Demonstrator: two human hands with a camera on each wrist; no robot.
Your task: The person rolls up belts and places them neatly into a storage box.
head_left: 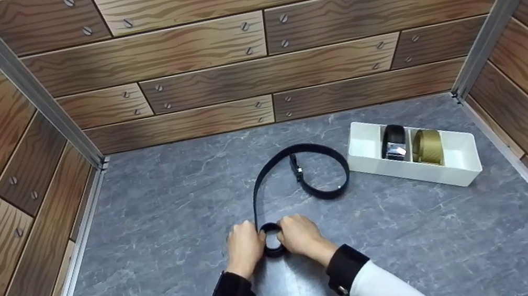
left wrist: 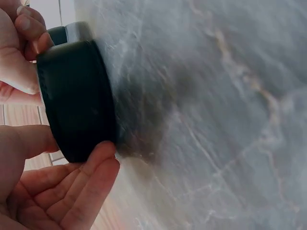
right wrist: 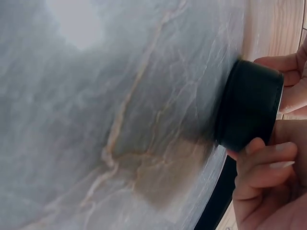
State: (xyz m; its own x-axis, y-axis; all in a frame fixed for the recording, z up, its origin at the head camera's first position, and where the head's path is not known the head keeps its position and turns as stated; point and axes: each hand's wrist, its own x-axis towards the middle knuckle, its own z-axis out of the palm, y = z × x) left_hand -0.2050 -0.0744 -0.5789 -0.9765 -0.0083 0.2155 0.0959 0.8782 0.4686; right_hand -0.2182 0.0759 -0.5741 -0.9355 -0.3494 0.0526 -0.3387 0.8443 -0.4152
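Note:
A dark belt [head_left: 274, 253] is wound at its near end into a small round coil standing on its edge on the floor surface. My left hand [head_left: 245, 246] grips the coil's left side and my right hand [head_left: 303, 234] its right side, thumbs at the opening. From the coil the loose strap runs away from me and curls into a wide loop, with its buckle [head_left: 298, 170] inside the curve. Both wrist views show the coil's smooth outer band [left wrist: 76, 100] close up, fingers and thumbs pressed around it.
To the right stands a white divided box [head_left: 400, 172]. In its compartments sit a rolled black belt [head_left: 392, 137] with a silver buckle and a rolled olive belt [head_left: 430, 145]. The loop's right edge lies close to the box. Wood-patterned walls [head_left: 206, 85] enclose the grey marbled surface [head_left: 157, 212].

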